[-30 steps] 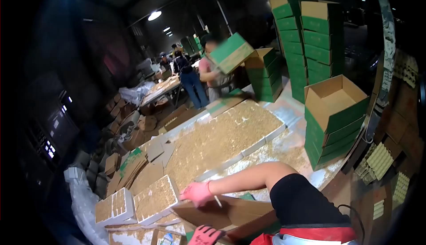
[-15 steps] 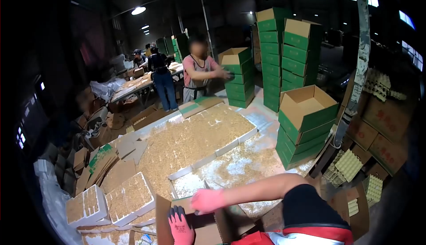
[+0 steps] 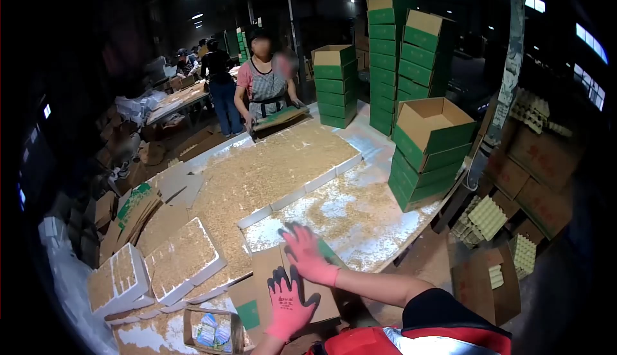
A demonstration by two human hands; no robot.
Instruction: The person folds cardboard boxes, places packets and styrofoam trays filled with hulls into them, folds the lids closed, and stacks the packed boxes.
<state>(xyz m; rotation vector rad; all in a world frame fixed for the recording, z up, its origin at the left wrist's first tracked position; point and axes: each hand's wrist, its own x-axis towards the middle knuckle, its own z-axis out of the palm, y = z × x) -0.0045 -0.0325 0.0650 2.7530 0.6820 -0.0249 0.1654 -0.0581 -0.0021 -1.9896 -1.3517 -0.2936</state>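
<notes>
A brown and green cardboard box stands at the near edge of the worktable, its upper side covered by brown flaps. My left hand, in a pink glove with dark fingertips, lies on the cardboard with fingers spread. Slightly farther away, my right hand wears a matching glove and reaches across the box's far part, fingers apart and a little blurred. Neither hand grips anything. To the left sits a small open carton with blue and white packets inside.
White trays of tan, grainy material cover the worktable. Stacked green boxes stand at the right, beside a post. Across the table a co-worker holds a flat cardboard piece. Egg trays lie at lower right.
My hands have moved from the open box's interior onto its flaps, and their fingers are spread. The co-worker has turned from the box stack to the flat cardboard. The view has shifted.
</notes>
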